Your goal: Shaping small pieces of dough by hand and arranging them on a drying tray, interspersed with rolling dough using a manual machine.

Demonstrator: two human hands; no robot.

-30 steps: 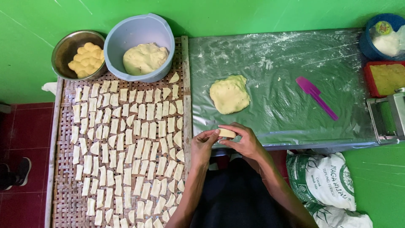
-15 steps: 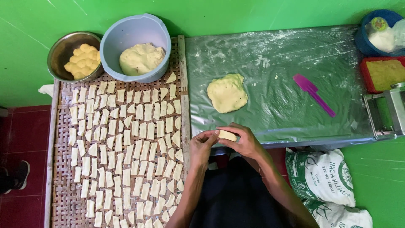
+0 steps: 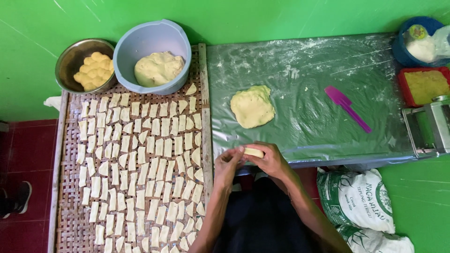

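Observation:
A small pale piece of dough point(image 3: 253, 152) is pinched between both my hands at the near edge of the plastic-covered table point(image 3: 318, 75). My left hand point(image 3: 228, 164) grips its left end, my right hand point(image 3: 269, 160) its right end. A flattened dough patty point(image 3: 252, 106) lies on the plastic just beyond my hands. To the left, a woven bamboo tray point(image 3: 64, 154) carries several rows of cut dough strips point(image 3: 140, 164).
A blue bowl point(image 3: 152, 40) with a dough lump and a metal bowl point(image 3: 75, 58) of yellow dough balls stand at the tray's far end. A purple scraper point(image 3: 347, 107), a red tray point(image 3: 424, 84), a blue tub point(image 3: 415, 40) and a metal roller machine point(image 3: 429, 126) lie right. Flour sacks point(image 3: 358, 199) sit below.
The view shifted slightly. Both hands stay at the table's near edge, working the same small dough piece between the fingers.

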